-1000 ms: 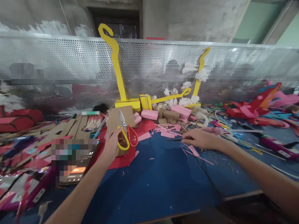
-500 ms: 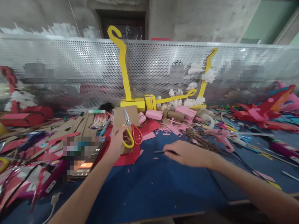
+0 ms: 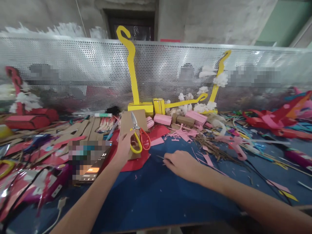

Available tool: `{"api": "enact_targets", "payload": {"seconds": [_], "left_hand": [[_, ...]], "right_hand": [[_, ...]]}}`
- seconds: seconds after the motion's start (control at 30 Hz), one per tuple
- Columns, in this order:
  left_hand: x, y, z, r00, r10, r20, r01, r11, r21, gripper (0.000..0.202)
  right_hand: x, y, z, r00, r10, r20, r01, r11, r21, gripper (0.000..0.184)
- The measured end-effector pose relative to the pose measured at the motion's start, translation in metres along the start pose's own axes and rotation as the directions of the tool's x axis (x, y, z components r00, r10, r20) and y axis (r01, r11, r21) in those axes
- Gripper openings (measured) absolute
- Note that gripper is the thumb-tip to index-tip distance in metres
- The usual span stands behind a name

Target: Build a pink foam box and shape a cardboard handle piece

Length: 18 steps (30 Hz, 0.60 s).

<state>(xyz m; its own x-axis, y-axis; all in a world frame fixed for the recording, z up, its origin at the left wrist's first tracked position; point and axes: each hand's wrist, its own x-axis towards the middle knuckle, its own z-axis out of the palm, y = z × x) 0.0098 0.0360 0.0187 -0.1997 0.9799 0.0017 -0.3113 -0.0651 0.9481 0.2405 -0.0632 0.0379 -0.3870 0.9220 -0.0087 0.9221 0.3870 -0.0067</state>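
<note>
Right fingers (image 3: 168, 159): curled together, pinching one thin stick (image 3: 160, 157), whose tip pokes out toward our left.
Left fingers (image 3: 127, 137): bent at the cardboard's left edge, right by a yellow scissor loop; we cannot tell whether they grip the scissors or only the cardboard.
Right hand (image 3: 181, 165): back upward, low over the middle of the blue table (image 3: 146, 198).
Left hand (image 3: 123, 149): turned inward, beside the cardboard.
Arms: two, reaching in from the near edge, slanting toward each other.
Scissors (image 3: 136, 126): one pair on the cardboard, blades toward the far edge, one loop yellow and one red; another yellow loop (image 3: 8, 169) shows by the left edge.
Cardboard (image 3: 143, 117): one flat piece, partly over one red sheet (image 3: 134, 165).
Phone (image 3: 91, 169): one, screen lit, left of our left arm.
Glue gun (image 3: 236, 144): one, pink, right of our right hand.
Pink scraps (image 3: 184, 133): a loose heap beyond our right hand, too many to count.
Yellow hooks (image 3: 133, 70): three along the far edge, two upright and one leaning low.
Red hook (image 3: 17, 81): one, toward the far left corner.
</note>
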Motion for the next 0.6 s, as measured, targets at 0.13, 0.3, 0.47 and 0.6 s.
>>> {"api": "enact_targets", "payload": {"seconds": [0.13,0.3,0.47,0.6], "left_hand": [[0.000,0.000,0.001,1.000,-0.004,-0.031,0.004,1.000,0.010,0.034],[-0.001,-0.001,0.000,1.000,0.000,-0.018,0.000,1.000,0.021,0.034],[0.002,-0.002,0.000,1.000,0.003,-0.021,-0.002,1.000,0.019,0.033],[0.001,-0.002,0.000,1.000,0.007,-0.015,-0.007,1.000,0.017,0.034]], "right_hand": [[0.002,0.001,-0.005,0.999,0.037,-0.005,-0.037,0.999,-0.001,0.039],[0.000,-0.004,-0.005,1.000,0.011,0.013,-0.011,1.000,-0.021,0.036],[0.002,-0.006,-0.006,0.996,0.080,-0.027,-0.082,0.991,-0.105,0.040],[0.000,-0.014,-0.005,0.999,0.012,-0.031,-0.016,0.987,-0.158,0.039]]}}
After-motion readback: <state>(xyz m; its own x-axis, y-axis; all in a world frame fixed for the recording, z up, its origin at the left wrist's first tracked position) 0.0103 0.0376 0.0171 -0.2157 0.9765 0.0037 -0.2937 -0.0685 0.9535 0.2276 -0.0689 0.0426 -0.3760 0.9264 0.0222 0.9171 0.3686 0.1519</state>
